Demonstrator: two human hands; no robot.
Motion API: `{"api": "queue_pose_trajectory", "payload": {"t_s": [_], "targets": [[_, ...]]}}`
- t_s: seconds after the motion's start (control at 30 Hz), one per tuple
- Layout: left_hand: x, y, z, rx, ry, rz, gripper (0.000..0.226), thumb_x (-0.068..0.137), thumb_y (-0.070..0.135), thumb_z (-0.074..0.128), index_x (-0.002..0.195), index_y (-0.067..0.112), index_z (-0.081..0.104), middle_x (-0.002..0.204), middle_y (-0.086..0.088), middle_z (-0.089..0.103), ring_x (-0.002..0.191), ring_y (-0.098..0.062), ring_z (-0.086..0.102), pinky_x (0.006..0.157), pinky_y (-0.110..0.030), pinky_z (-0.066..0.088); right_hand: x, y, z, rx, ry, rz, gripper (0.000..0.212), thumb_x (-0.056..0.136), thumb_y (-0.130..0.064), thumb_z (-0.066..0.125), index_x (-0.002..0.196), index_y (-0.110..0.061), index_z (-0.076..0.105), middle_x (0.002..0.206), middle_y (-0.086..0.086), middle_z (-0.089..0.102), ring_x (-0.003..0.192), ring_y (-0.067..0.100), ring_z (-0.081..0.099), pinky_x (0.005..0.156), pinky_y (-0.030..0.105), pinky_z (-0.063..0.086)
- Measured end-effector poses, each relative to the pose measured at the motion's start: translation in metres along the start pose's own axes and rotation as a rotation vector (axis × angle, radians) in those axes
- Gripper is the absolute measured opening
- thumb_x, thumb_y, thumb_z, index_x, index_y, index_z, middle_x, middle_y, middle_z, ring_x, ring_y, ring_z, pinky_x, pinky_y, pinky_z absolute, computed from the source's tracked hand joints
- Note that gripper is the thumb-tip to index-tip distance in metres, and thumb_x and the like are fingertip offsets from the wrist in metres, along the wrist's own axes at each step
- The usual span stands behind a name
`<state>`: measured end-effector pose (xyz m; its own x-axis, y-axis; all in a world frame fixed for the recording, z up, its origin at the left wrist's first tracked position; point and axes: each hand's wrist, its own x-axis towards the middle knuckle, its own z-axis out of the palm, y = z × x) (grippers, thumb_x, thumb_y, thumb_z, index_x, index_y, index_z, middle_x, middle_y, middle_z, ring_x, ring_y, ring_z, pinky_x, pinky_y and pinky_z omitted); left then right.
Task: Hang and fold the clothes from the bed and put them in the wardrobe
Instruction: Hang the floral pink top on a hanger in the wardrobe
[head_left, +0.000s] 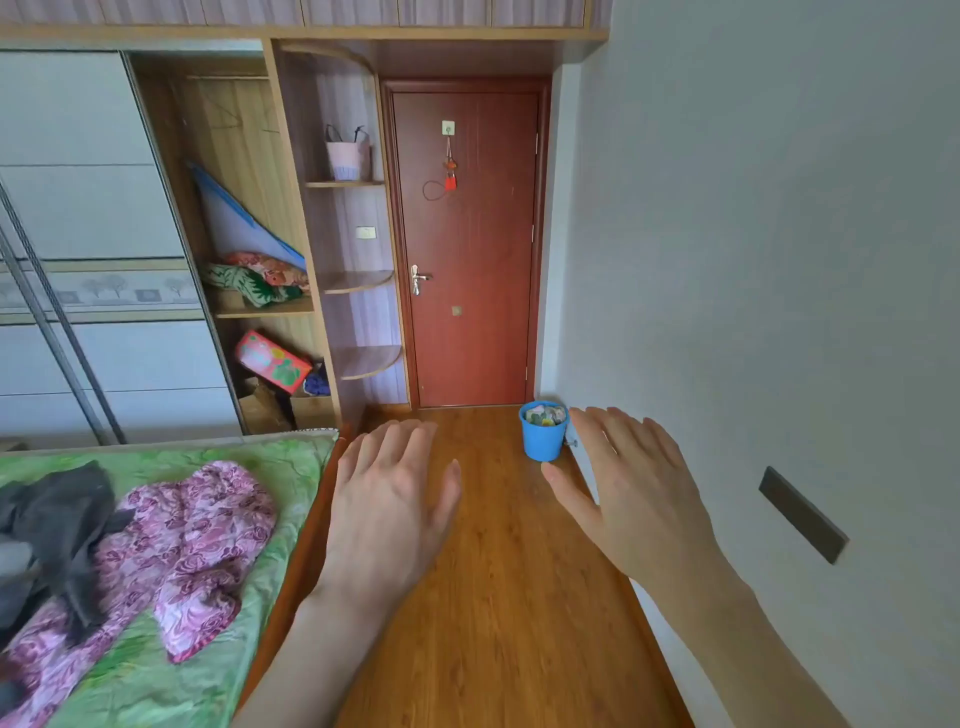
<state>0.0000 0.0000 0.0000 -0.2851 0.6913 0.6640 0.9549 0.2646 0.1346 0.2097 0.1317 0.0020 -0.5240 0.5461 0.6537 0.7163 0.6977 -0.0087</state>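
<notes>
A pink floral garment (176, 551) lies crumpled on the green bed (280, 467) at the lower left, with a dark grey garment (62, 525) partly over it. The wardrobe (223, 208) stands behind the bed with its sliding door pushed aside, showing a hanging rail and shelves of folded fabric. My left hand (389, 499) hovers palm down over the floor beside the bed's edge, fingers spread, holding nothing. My right hand (634, 499) is held out the same way near the right wall, also holding nothing.
A red-brown door (467, 249) stands shut straight ahead. A blue bucket (543, 431) sits on the wooden floor (498, 597) by the right wall. Corner shelves (353, 280) flank the wardrobe. A dark plate (802, 514) is on the right wall.
</notes>
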Motion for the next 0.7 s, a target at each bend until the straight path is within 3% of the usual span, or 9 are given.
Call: {"api": "queue_pose_trajectory", "payload": {"t_s": [0.27,0.7], "targets": [[0.077,-0.021,0.075,0.030,0.073,0.028,0.040,0.100,0.040,0.054,0.128,0.012,0.064,0.126,-0.005,0.067,0.116,-0.030,0.061,0.104,-0.051,0.049,0.075,0.036,0.089,0.022,-0.044,-0.012,0.072,0.101,-0.066,0.030,0.139,-0.014,0.061,0.135,0.008,0.067,0.126,0.029,0.063,0.108,0.052,0.050],[0.230,-0.049,0.200,0.127,0.017,0.034,0.044,0.103,0.042,0.050,0.134,0.013,0.063,0.133,-0.002,0.065,0.128,-0.025,0.059,0.114,-0.048,0.043,0.240,0.099,0.223,0.114,-0.033,-0.044,0.066,0.099,-0.066,0.039,0.135,-0.017,0.063,0.132,0.005,0.068,0.121,0.029,0.066,0.100,0.051,0.056]]}}
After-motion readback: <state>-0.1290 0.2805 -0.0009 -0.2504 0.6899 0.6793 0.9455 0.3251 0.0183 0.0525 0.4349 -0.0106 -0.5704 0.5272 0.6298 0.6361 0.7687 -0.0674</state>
